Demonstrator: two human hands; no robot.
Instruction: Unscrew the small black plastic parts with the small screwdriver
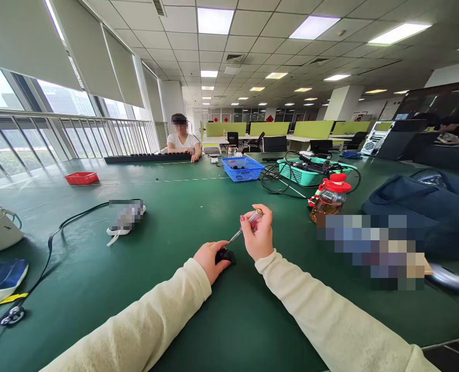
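On the green table [229,320], my left hand [209,260] grips a small black part [225,256] between thumb and fingers. What kind of part it is, I cannot make out; the fingers cover some of it. My right hand [259,235] is closed around a screwdriver [248,223] with a pale, see-through handle. Its thin metal shaft slants down to the left, and the tip reaches the top of the black part beside my left fingertips. Whether the tip sits in a screw is too small to tell.
Ahead stand a blue basket [243,169] with dark pieces, a green basket [307,173] of cables, and a red tray [81,178]. A red-lidded jar [332,196] and a dark blue bag [419,206] are at right. A black cord [51,243] runs at left. A person [182,139] sits across.
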